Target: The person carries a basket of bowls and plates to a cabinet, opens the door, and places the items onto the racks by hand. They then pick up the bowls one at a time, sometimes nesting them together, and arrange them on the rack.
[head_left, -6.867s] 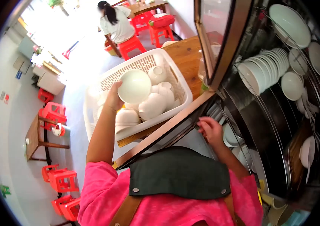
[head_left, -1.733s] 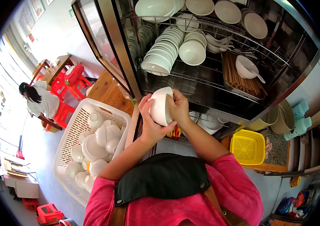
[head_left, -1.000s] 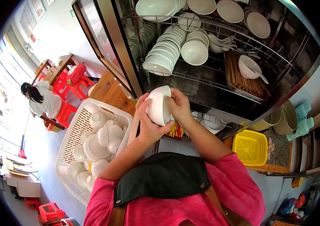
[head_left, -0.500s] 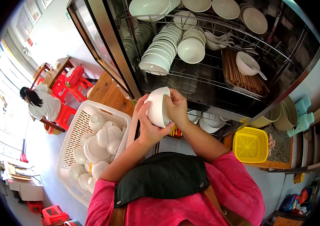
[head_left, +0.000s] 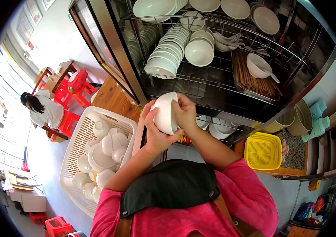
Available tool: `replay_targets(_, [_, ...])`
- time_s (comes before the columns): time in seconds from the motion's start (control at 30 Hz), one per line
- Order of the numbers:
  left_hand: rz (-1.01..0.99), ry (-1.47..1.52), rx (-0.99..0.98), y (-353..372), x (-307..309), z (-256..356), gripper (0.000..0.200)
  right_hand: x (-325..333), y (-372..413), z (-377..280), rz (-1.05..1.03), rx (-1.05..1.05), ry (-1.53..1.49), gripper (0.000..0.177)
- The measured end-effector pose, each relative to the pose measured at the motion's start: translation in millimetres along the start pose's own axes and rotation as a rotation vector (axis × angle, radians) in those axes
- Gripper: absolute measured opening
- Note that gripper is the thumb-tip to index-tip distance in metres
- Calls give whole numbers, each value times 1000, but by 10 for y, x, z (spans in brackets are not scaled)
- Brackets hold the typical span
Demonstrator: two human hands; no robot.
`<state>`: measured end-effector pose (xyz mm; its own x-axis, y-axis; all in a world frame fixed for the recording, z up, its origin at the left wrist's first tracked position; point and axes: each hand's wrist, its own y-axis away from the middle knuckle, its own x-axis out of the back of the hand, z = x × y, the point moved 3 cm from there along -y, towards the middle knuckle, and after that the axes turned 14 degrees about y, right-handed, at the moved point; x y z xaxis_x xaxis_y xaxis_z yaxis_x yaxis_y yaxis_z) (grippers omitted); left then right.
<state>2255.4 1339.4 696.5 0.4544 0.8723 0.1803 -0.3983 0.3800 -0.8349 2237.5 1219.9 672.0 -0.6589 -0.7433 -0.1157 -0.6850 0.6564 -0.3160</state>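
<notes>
White bowls [head_left: 165,114], seemingly nested together and tilted on their side, are held between both hands in front of the open cabinet. My left hand [head_left: 154,132] wraps the outer side from the left and below. On the right, my right hand [head_left: 184,112] grips the rim, with its fingers partly hidden inside. Above the hands, a wire rack [head_left: 211,85] carries a row of stacked white bowls [head_left: 164,59], another bowl stack [head_left: 199,53], white spoons [head_left: 229,40] and a tray of chopsticks [head_left: 247,77] with a bowl and spoon on top.
At the left, a white plastic basket [head_left: 70,158] holds several white bowls and cups. The cabinet's door [head_left: 108,51] stands open. A yellow basket [head_left: 263,152] sits at the right. A seated person [head_left: 49,108] is near red stools [head_left: 68,121] at the far left.
</notes>
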Motion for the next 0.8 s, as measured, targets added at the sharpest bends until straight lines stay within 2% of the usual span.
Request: replay_targets(0.8, [15, -2, -35, -1, 7, -26, 90, -17, 3, -15, -23, -46, -67, 17])
